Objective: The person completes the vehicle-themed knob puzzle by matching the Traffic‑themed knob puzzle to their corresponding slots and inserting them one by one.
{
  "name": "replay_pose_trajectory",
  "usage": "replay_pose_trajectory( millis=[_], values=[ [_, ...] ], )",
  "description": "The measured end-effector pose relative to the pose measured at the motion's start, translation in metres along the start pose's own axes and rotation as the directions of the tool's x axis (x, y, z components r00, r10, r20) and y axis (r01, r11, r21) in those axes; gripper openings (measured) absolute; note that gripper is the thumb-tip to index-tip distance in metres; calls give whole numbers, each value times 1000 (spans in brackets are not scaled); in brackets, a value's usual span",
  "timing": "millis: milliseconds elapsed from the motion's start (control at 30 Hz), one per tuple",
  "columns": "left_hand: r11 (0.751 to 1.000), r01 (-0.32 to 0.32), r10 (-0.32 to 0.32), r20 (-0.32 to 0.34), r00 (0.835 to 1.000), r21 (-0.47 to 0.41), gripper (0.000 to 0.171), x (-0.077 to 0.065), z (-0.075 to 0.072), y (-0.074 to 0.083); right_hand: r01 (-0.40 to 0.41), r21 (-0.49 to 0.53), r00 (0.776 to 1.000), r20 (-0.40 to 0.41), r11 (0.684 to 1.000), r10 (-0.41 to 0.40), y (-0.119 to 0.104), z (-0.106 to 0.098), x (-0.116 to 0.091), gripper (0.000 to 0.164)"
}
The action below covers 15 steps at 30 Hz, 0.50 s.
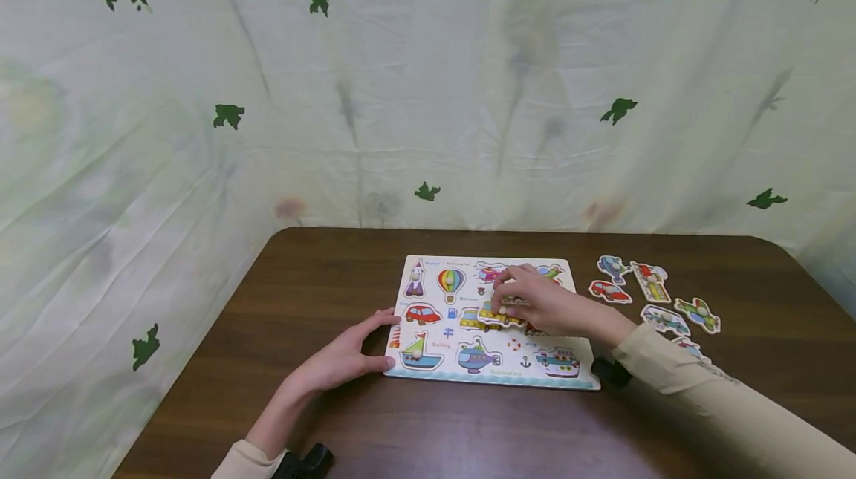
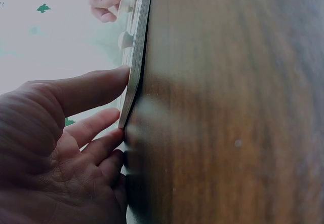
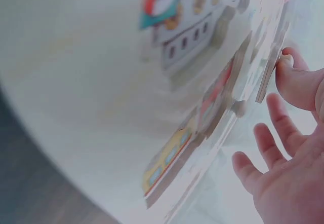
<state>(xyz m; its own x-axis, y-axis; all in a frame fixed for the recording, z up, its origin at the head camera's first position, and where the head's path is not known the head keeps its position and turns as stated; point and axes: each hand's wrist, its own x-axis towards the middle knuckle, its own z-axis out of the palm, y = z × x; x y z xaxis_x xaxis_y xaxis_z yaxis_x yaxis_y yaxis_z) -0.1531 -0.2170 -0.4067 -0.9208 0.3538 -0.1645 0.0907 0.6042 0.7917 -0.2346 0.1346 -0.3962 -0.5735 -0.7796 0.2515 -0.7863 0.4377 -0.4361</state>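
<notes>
A wooden peg puzzle board [image 1: 481, 375] with printed vehicles lies on the table. My right hand [image 1: 545, 302] is over its middle, thumb and index finger pinching the knob of a yellow vehicle puzzle piece [image 1: 503, 318]. That piece [image 3: 268, 74] is tilted just above the board in the right wrist view, while the other fingers extend away from it. It overlaps the yellow bus picture [image 1: 471, 320]. At the board's left side rests my left hand [image 1: 341, 351], its thumb [image 2: 96, 88] at the near corner and its fairly straight fingers touching the left edge.
Right of the board lie several loose pieces, among them a red car [image 1: 610, 292], a green plane [image 1: 698, 315] and a red-and-yellow piece [image 1: 650, 282]. A pale leaf-patterned curtain [image 1: 428, 93] hangs behind the brown table [image 1: 301, 271].
</notes>
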Motion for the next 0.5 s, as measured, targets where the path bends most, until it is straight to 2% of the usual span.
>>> replay_pose_trajectory(
  millis=[500],
  values=[
    [1000,11,-11,1,1000,4,59,0,0,0,-18,-3,998,62,1000,18,-4,6,16,21]
  ],
)
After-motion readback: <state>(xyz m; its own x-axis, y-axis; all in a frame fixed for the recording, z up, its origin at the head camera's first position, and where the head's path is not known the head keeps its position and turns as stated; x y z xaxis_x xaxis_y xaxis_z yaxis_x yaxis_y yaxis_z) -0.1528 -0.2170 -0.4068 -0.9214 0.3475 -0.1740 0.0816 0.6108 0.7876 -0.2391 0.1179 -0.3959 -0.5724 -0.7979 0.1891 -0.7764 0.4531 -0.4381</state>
